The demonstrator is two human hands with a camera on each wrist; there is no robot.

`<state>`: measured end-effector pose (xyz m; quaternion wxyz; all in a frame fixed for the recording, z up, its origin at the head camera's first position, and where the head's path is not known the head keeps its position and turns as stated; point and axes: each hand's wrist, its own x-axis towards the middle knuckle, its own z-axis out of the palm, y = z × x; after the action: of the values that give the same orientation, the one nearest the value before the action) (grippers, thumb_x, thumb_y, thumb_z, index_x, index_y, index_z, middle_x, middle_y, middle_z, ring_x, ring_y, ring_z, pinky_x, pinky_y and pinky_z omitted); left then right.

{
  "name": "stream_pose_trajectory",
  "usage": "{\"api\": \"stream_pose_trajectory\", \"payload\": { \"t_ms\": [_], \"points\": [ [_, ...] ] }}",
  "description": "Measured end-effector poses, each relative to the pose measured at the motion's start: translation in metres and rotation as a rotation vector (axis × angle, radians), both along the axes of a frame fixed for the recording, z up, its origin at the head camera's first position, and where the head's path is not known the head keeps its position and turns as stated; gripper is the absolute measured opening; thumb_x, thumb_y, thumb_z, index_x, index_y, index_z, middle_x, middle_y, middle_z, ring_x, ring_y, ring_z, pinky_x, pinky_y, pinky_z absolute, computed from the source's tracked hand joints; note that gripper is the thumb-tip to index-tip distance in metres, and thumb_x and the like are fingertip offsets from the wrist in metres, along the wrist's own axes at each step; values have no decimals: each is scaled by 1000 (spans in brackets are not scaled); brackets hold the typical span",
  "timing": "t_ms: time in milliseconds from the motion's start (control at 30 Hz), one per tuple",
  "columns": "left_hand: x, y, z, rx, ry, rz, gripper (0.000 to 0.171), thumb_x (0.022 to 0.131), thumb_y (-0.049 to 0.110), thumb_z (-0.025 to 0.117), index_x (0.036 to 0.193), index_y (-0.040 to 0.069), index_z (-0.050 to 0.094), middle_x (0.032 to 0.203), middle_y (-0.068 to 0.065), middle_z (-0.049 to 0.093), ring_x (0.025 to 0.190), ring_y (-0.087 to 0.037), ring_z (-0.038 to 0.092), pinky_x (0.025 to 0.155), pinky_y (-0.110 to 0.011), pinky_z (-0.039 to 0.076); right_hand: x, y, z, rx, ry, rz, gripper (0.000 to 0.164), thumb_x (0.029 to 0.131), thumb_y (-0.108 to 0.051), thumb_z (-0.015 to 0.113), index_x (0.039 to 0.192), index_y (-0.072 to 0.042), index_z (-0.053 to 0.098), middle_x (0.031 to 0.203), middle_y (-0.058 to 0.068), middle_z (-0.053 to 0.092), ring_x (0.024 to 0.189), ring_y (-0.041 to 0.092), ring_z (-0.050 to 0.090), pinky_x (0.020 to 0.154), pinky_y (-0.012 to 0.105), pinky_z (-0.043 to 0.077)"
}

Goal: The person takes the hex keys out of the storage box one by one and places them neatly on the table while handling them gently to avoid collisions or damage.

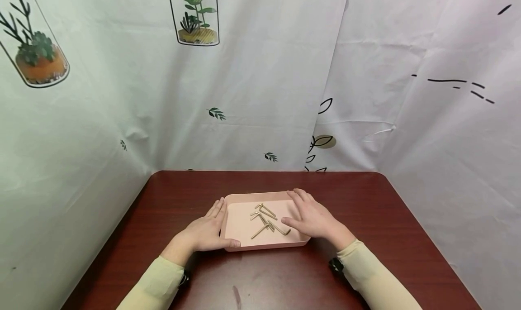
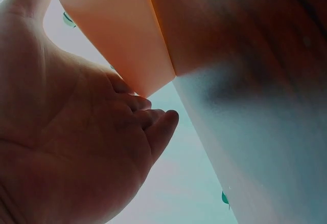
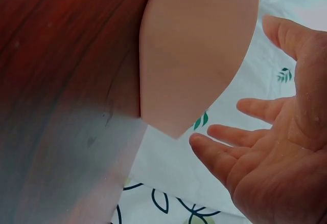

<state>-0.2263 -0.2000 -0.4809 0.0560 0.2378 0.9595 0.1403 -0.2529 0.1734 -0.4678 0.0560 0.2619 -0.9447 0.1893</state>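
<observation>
A shallow pink tray lies on the table. Inside it, several L-shaped, brass-coloured metal rods are heaped loosely near the middle. My left hand rests against the tray's left side, fingers extended along it and thumb at the front left corner. In the left wrist view its fingertips are right beside the tray's outer wall. My right hand is over the tray's right end, fingers spread and nothing in them. The right wrist view shows these fingers apart from the tray wall.
The dark red-brown table has rounded far corners. White curtains printed with plants and leaves hang behind it and along both sides. A dark band shows at each wrist, under pale yellow sleeves.
</observation>
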Motion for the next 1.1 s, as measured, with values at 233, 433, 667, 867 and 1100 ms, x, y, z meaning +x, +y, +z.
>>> {"api": "stream_pose_trajectory", "payload": {
  "t_ms": [233,433,667,867,1100],
  "points": [
    [0,1,0,-6,4,6,141,87,83,74,170,-17,18,180,-34,15,169,-45,18,129,-55,35,-4,-3,-1,23,2,21,89,100,-52,78,166,-1,47,163,23,49,146,41,54,105,60,57],
    [0,1,1,1,2,6,141,87,82,75,170,-17,17,180,-35,14,169,-46,18,131,-55,33,-8,-6,0,34,2,32,88,100,-51,78,165,0,48,160,21,53,144,40,57,106,59,57],
    [-2,0,1,-2,3,3,141,87,82,74,170,-17,17,180,-35,14,169,-46,18,131,-55,33,-12,-9,0,50,-3,46,86,100,-49,79,163,1,50,159,22,55,143,40,59,107,58,57],
    [-2,1,1,-4,7,2,141,87,82,74,170,-16,17,180,-34,14,169,-46,17,131,-55,33,-14,-14,-3,53,-4,55,81,99,-46,81,159,2,54,156,22,57,137,40,64,103,57,59],
    [-1,0,0,-8,9,0,141,87,83,73,170,-16,17,180,-34,14,169,-45,18,130,-55,34,-16,-19,-5,73,-4,67,71,99,-43,82,152,0,60,152,22,57,124,39,70,95,56,62]
  ]
}}
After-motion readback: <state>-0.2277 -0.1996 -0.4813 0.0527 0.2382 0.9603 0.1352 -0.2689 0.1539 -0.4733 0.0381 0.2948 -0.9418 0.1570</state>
